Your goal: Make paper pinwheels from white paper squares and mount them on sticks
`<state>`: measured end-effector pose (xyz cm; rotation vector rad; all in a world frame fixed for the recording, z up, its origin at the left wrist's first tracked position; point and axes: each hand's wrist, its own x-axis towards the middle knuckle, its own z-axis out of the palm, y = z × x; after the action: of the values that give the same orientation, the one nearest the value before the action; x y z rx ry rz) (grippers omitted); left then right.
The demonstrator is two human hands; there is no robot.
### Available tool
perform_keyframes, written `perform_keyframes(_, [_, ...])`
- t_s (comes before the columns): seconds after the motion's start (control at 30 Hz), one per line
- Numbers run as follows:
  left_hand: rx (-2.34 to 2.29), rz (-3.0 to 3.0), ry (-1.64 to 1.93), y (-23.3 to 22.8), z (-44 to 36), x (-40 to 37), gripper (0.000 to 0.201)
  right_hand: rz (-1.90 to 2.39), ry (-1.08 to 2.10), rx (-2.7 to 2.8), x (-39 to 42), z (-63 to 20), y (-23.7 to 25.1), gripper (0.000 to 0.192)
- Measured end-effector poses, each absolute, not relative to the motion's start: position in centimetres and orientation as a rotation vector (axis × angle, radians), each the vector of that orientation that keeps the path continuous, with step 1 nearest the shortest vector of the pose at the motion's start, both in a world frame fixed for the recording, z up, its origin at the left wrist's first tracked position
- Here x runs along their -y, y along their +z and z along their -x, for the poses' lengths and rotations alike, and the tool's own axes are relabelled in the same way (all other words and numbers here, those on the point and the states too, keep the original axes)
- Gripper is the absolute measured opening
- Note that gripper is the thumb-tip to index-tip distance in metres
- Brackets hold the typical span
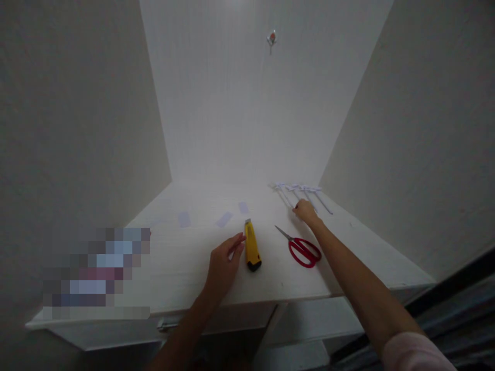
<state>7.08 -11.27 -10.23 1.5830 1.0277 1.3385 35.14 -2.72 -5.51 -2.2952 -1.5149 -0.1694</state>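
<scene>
My right hand point(306, 212) is closed at the lower end of a thin white stick point(285, 196), which lies at the left of a row. Several similar thin sticks point(323, 202) with pale paper-like pieces at their far ends lie beside it. My left hand point(226, 257) is closed in a pinch, with a small white piece point(231, 254) showing between the fingers. Just to its right lies a yellow utility knife point(252, 246), its tip pointing away from me. Red-handled scissors point(303, 251) rest between the knife and my right forearm.
Small pale purple paper pieces point(224, 219) lie on the white desk top point(174, 273). A pixelated patch covers something at the left. Walls enclose the desk on three sides, and a small ornament point(272, 38) hangs on the back wall. A drawer handle point(166, 324) sits below the front edge.
</scene>
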Motion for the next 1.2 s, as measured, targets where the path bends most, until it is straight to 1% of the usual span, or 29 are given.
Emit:
perform_keyframes(0.1, [-1.016, -1.613, 1.338, -10.4, -7.1, 11.3, 0.028, 2.398, -0.112, 1.510, 1.2, -36.3, -6.5, 0.030])
perform_keyframes(0.17, [-1.015, -1.621, 1.336, -10.5, -7.0, 11.4, 0.028, 2.453, -0.086, 1.501, 0.1, -36.8, -7.0, 0.033])
perform_keyframes(0.43, [-1.013, -1.678, 1.310, -10.3, -7.0, 11.5, 0.027, 2.518, -0.079, 1.474, -1.7, -37.5, -7.7, 0.033])
perform_keyframes(0.53, [-1.015, -1.635, 1.320, -10.3, -6.8, 11.5, 0.027, 2.448, -0.123, 1.494, -1.0, -37.1, -6.7, 0.031])
perform_keyframes(0.63, [-1.037, -1.625, 1.334, -10.1, -5.9, 11.8, 0.029, 2.327, -0.174, 1.536, 0.4, -35.8, -4.6, 0.029])
perform_keyframes(0.73, [-1.066, -1.720, 1.361, -10.1, -4.7, 12.4, 0.029, 2.158, -0.189, 1.611, 2.8, -33.0, -2.7, 0.024])
perform_keyframes(0.8, [-1.109, -1.802, 1.389, -10.3, -3.8, 12.8, 0.027, 2.027, -0.177, 1.660, 5.0, -30.2, -2.3, 0.023])
perform_keyframes(0.87, [-1.197, -1.910, 1.402, -10.6, -2.8, 13.2, 0.026, 1.897, -0.146, 1.702, 7.6, -26.8, -2.9, 0.023])
perform_keyframes(0.97, [-1.340, -2.094, 1.429, -11.1, -1.4, 13.8, 0.026, 1.745, -0.102, 1.713, 11.2, -22.1, -5.2, 0.026])
perform_keyframes(1.07, [-1.470, -2.254, 1.484, -11.4, 0.4, 14.4, 0.029, 1.518, -0.033, 1.533, 13.3, -19.5, -8.0, 0.027])
perform_keyframes(1.13, [-1.685, -2.318, 1.491, -11.4, 1.9, 14.8, 0.032, 1.470, 0.001, 1.464, 13.9, -19.1, -9.4, 0.028])
perform_keyframes(1.2, [-1.994, -2.284, 1.473, -11.3, 3.6, 15.2, 0.033, 1.481, 0.028, 1.420, 13.9, -19.5, -10.3, 0.029])
